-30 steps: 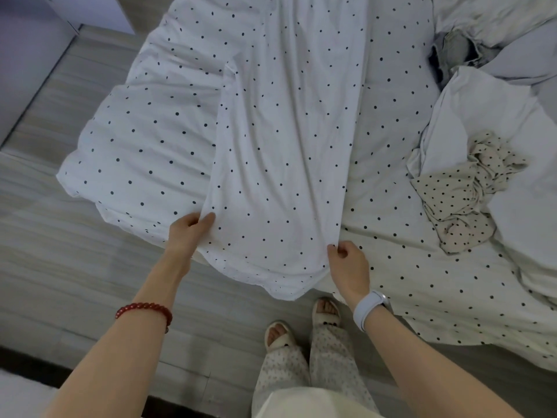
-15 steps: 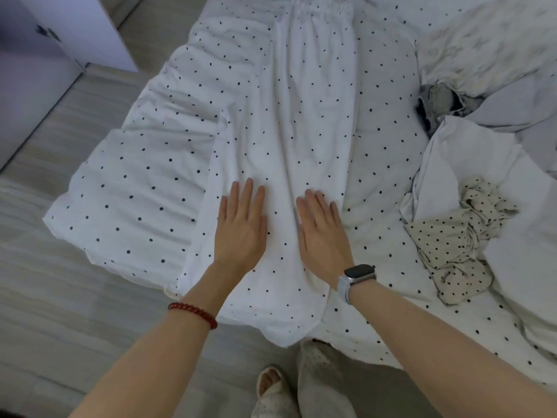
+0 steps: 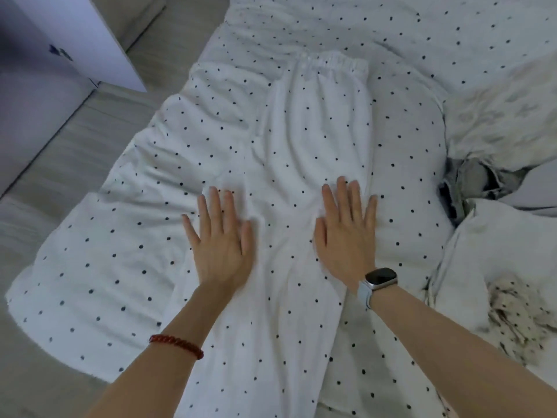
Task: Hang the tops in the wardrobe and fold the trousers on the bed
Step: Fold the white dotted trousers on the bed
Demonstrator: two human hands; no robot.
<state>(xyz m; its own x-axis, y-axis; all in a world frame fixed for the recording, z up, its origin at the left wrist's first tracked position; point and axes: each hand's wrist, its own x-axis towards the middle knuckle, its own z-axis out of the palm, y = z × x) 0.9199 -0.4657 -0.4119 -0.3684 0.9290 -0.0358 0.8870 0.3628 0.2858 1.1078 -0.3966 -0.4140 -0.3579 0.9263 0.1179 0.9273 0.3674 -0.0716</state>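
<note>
White trousers with black dots [image 3: 304,164] lie flat and lengthwise on the bed, the gathered waistband at the far end and the legs running toward me past the bed's near edge. My left hand [image 3: 221,239] rests palm down on the trousers' left side, fingers spread. To its right, my right hand [image 3: 346,233] presses flat on their right side, a watch on that wrist. Neither hand grips the cloth.
The bed's dotted white cover [image 3: 99,267] spreads left of the trousers above the wooden floor [image 3: 45,146]. A cream dotted garment [image 3: 518,324] lies crumpled at the right, a grey-blue garment [image 3: 470,185] further back. A white wardrobe door [image 3: 78,34] stands at top left.
A second ago both hands pinched the trousers' leg hems at the bed's edge. They let go, laid flat on the cloth, and have slid up toward the waistband.
</note>
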